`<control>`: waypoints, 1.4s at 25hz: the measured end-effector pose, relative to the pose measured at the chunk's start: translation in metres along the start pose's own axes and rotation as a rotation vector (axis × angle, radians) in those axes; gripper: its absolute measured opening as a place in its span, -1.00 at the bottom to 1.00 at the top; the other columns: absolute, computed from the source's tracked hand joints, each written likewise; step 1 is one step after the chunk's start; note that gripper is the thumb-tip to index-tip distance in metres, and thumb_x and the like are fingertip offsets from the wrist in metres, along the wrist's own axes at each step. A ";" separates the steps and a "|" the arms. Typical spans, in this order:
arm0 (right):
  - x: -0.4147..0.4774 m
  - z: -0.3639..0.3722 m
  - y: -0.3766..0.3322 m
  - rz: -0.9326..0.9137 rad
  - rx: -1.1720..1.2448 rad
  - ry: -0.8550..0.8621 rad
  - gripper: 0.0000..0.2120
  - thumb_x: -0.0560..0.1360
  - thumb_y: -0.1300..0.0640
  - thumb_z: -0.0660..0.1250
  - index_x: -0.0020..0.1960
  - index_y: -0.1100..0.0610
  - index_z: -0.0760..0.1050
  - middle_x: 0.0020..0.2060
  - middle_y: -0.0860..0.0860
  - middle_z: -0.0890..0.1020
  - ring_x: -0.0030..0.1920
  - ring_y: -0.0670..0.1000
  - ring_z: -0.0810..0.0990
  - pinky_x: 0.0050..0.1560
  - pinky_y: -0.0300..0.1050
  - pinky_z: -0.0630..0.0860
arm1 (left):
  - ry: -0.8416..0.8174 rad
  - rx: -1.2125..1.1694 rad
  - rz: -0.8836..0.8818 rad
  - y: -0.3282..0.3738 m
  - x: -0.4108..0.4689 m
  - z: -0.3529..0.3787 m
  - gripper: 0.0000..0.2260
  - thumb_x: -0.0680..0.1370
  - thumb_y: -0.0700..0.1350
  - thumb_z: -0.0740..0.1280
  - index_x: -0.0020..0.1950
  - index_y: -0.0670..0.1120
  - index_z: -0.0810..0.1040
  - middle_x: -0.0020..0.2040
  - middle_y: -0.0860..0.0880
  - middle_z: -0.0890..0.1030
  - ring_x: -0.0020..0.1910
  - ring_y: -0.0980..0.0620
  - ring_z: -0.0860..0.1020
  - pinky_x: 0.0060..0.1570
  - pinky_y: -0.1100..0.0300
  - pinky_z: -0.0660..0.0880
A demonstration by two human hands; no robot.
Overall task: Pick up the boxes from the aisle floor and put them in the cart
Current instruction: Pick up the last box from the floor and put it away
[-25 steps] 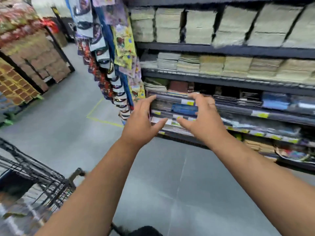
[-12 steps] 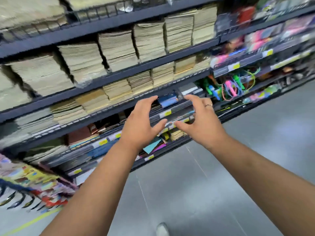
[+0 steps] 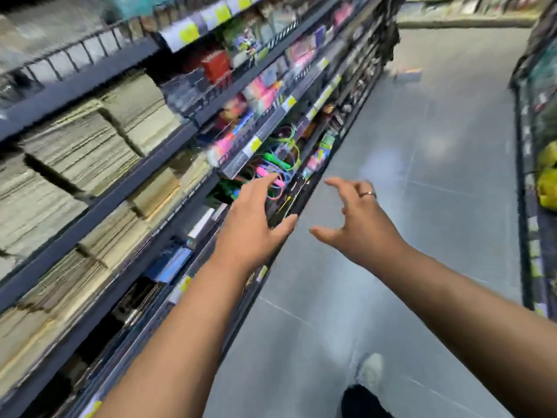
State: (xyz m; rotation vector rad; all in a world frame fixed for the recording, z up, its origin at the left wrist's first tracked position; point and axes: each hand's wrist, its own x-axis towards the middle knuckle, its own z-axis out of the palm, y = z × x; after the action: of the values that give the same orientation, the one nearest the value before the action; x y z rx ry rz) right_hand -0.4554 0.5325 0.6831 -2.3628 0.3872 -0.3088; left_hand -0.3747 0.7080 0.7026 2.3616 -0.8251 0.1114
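1. The left hand (image 3: 250, 224) and right hand (image 3: 358, 224) reach out mid-frame, apart, palms turned toward each other. They look readied to take a load from both sides.
2. Both hold nothing. The left fingers are nearly straight and the right fingers loosely bent, one wearing a ring (image 3: 368, 194).
3. No boxes or cart show plainly. A blurred shape (image 3: 407, 73) lies far up the aisle, upper right, and I cannot tell what it is.
4. The floor (image 3: 437, 176) is smooth, faintly glossy grey tile. The dark metal shelves (image 3: 99, 203) at left carry flat stacks of paper (image 3: 75, 146) and bright looped cords (image 3: 277, 164).
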 end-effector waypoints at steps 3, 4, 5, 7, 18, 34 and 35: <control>0.058 -0.040 0.038 0.031 -0.055 0.024 -0.21 0.32 -0.08 0.53 0.45 -0.12 0.24 0.25 0.06 0.31 0.00 0.11 0.57 0.14 0.01 0.51 | -0.032 -0.043 0.035 0.022 0.075 0.041 -0.37 0.49 0.06 0.44 0.49 0.01 0.28 0.40 0.00 0.39 0.36 0.07 0.36 0.34 0.18 0.31; 0.076 -0.053 0.049 0.027 -0.082 0.013 -0.21 0.32 -0.09 0.52 0.45 -0.13 0.22 0.26 0.06 0.30 -0.01 0.11 0.57 0.13 0.01 0.51 | -0.046 -0.061 0.033 0.029 0.100 0.054 -0.38 0.49 0.06 0.43 0.49 0.02 0.28 0.39 0.00 0.39 0.36 0.05 0.38 0.34 0.15 0.33; 0.093 -0.065 0.059 0.020 -0.105 0.002 -0.21 0.33 -0.09 0.51 0.45 -0.14 0.21 0.27 0.06 0.29 -0.02 0.10 0.57 0.12 0.00 0.51 | -0.056 -0.078 0.034 0.037 0.125 0.066 -0.38 0.49 0.06 0.43 0.49 0.04 0.28 0.39 0.01 0.39 0.34 0.05 0.39 0.31 0.16 0.34; 0.128 -0.086 0.079 0.025 -0.127 0.001 -0.21 0.34 -0.10 0.50 0.45 -0.16 0.18 0.28 0.04 0.27 -0.05 0.09 0.56 0.10 -0.03 0.50 | -0.064 -0.100 0.045 0.052 0.174 0.088 -0.39 0.50 0.06 0.43 0.49 0.06 0.27 0.39 0.03 0.38 0.31 0.08 0.41 0.25 0.22 0.33; 0.346 -0.179 0.208 0.307 -0.159 0.144 -0.17 0.37 -0.15 0.48 0.49 -0.15 0.10 0.31 0.02 0.25 0.07 0.08 0.57 0.14 -0.01 0.49 | -0.236 -0.164 0.248 0.084 0.451 0.221 -0.42 0.53 0.11 0.36 0.50 0.06 0.26 0.44 0.03 0.34 0.37 0.01 0.39 0.30 0.11 0.35; 0.688 -0.313 0.411 0.471 -0.177 0.268 -0.20 0.39 -0.22 0.42 0.49 -0.14 0.09 0.34 0.06 0.25 0.06 0.11 0.57 0.08 -0.04 0.50 | -0.408 -0.143 0.413 0.158 0.864 0.404 -0.41 0.53 0.11 0.36 0.51 0.08 0.23 0.43 0.02 0.32 0.33 -0.04 0.42 0.29 0.02 0.38; 0.712 -0.330 0.428 0.477 -0.178 0.253 -0.20 0.40 -0.22 0.42 0.49 -0.13 0.09 0.35 0.06 0.24 0.09 0.12 0.57 0.09 -0.05 0.49 | -0.399 -0.135 0.402 0.168 0.890 0.419 -0.40 0.53 0.11 0.36 0.51 0.08 0.22 0.43 0.02 0.32 0.33 -0.04 0.42 0.28 0.03 0.39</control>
State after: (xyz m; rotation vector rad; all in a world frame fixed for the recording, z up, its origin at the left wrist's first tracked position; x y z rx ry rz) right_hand 0.0158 -0.2269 0.7060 -2.3138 1.1159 -0.3558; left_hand 0.1887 -0.1154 0.6988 2.0900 -1.4449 -0.2514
